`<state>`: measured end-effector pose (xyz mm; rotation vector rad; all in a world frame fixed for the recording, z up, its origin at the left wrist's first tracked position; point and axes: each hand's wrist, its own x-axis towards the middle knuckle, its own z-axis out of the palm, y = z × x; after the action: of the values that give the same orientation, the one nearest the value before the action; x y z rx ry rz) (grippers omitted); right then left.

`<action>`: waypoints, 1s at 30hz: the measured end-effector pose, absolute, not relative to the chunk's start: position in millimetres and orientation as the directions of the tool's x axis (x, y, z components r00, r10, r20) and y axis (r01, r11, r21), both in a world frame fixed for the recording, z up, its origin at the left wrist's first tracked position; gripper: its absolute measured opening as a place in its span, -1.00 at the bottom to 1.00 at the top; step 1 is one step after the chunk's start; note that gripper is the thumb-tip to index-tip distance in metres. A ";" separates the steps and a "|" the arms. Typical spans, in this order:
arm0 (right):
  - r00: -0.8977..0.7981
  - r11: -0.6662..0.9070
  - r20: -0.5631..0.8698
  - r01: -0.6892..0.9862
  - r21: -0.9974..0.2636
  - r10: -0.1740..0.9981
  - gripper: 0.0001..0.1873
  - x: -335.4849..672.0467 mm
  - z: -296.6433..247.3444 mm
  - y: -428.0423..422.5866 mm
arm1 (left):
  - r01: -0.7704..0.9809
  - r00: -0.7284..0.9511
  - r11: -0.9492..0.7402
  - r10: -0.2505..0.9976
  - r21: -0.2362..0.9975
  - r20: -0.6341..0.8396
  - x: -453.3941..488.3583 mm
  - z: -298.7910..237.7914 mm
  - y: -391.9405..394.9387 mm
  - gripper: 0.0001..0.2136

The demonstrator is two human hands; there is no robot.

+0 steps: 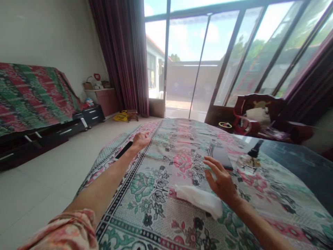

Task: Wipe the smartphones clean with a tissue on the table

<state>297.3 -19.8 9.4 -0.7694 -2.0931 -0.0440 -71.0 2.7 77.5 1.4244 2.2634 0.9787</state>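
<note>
My left hand (142, 139) reaches far out over the floral cloth (161, 194), fingers curled, lying next to a thin black object (124, 150) near the cloth's left edge; whether it grips anything I cannot make out. My right hand (221, 178) hovers open with fingers spread just above a crumpled white tissue (199, 199). A dark phone (221, 156) lies flat on the cloth just beyond the right hand's fingertips.
A black flashlight-like item (256, 148) and a clear wrapper (246, 162) lie at the right. A dark glass tabletop (299, 163) shows beyond the cloth. A red wooden chair (257, 114), a covered sofa (33, 93) and sliding glass doors (192, 69) surround the area.
</note>
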 end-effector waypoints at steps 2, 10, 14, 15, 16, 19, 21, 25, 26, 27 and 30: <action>-0.479 0.807 0.676 0.499 -0.315 0.560 -0.73 282.0 11.9 -17.0 | 0.729 -0.502 0.349 0.857 0.589 0.114 -109.3 73.9 -15.3 -0.54; -0.440 0.615 0.435 0.482 -0.624 0.786 -0.67 223.5 7.7 1.3 | 0.793 -0.512 0.469 0.859 0.388 0.008 -160.4 32.6 -57.9 -0.34; -0.473 0.604 0.385 0.519 -0.605 0.792 -0.62 204.5 5.0 -6.2 | 0.852 -0.469 0.429 0.880 0.299 0.072 -150.3 20.8 -56.8 -0.30; -0.488 0.619 0.389 0.525 -0.585 0.782 -0.63 201.9 4.3 -8.4 | 0.860 -0.463 0.424 0.882 0.285 0.084 -147.6 19.8 -56.4 -0.33; -0.498 0.635 0.401 0.525 -0.566 0.769 -0.64 200.0 3.2 -10.2 | 0.861 -0.464 0.424 0.881 0.279 0.092 -145.2 19.4 -56.3 -0.36; -0.485 0.655 0.441 0.522 -0.546 0.755 -0.67 197.6 -1.4 -12.0 | 0.852 -0.484 0.440 0.868 0.283 0.107 -139.3 19.8 -57.1 -0.43; -0.467 0.642 0.442 0.525 -0.559 0.766 -0.67 197.5 -3.9 -11.5 | 0.855 -0.479 0.433 0.870 0.285 0.118 -134.0 20.0 -58.2 -0.47; -0.428 0.594 0.415 0.526 -0.609 0.803 -0.66 200.5 -1.2 -12.7 | 0.895 -0.388 0.336 0.911 0.293 0.141 -111.5 17.2 -60.7 -0.50; -0.424 0.580 0.399 0.527 -0.621 0.813 -0.65 202.3 1.2 -14.0 | 0.907 -0.351 0.298 0.925 0.298 0.143 -103.1 16.2 -61.5 -0.49; -0.429 0.566 0.376 0.529 -0.632 0.821 -0.64 204.7 4.0 -15.7 | 0.918 -0.307 0.253 0.941 0.304 0.144 -94.2 15.5 -62.3 -0.46; -0.496 0.538 0.284 0.502 -0.677 0.820 -0.63 214.9 13.1 -22.6 | 0.943 -0.125 0.069 0.980 0.325 0.156 -67.3 15.6 -64.4 -0.39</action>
<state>214.9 -22.6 13.1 -1.0646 -2.1852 0.7007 -67.3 -64.4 15.6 2.0052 2.2175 0.5345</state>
